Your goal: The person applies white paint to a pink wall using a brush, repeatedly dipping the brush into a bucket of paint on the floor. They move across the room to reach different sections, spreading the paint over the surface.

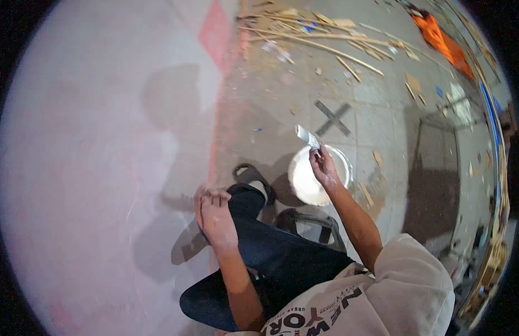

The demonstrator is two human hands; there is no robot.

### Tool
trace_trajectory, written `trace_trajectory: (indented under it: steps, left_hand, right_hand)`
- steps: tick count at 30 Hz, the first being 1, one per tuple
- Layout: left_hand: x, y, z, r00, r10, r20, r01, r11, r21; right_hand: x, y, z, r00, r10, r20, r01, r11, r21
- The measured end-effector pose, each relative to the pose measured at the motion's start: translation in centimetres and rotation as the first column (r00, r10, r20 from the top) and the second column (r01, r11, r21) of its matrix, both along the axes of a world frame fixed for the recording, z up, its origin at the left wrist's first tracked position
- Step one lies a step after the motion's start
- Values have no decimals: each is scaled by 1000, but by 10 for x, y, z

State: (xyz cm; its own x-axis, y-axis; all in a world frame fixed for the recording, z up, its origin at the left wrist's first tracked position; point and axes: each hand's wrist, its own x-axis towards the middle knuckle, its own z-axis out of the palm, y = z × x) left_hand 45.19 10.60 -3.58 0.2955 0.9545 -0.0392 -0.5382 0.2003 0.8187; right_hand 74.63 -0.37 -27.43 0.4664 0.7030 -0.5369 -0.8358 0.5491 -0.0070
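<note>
Pale shirt [410, 274], white-coated tool [307, 138] in fingers [320, 159]

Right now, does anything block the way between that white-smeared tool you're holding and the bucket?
Nothing visible does. The right hand holds the tool by the bucket, whose top looks uncovered. The left hand is well aside, near the knee.

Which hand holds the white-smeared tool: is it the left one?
No, the right hand grips the white-smeared tool, while the left hand is well apart from it.
</note>
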Motion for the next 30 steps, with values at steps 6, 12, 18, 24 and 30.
trace_trajectory:
  steps: [6, 12, 18, 24, 30]
  left_hand:
    - [-162, -37, 54, 933, 359, 13, -354, 911, 212]
    - [-302, -57, 100, 784, 615, 82, -589, 697, 408]
    - [-409, -78, 67, 500, 866, -28, -696, 421, 582]
    - [-455, -89, 82, 405, 913, 48, -780, 318, 539]
    - [-437, -102, 105, 401, 912, 85, -779, 291, 555]
  right_hand:
    - [-20, 108, 80, 976, 171, 134, -196, 958, 210]
    - [-108, 235, 246, 910, 215, 354, -354, 848, 394]
    - [-294, 261, 496, 580, 57, 812, -681, 582, 445]
    - [-489, 149, 658, -372, -721, 585, -705, 629, 327]
    - [-576, 103, 727, -421, -891, 170, -722, 442, 532]
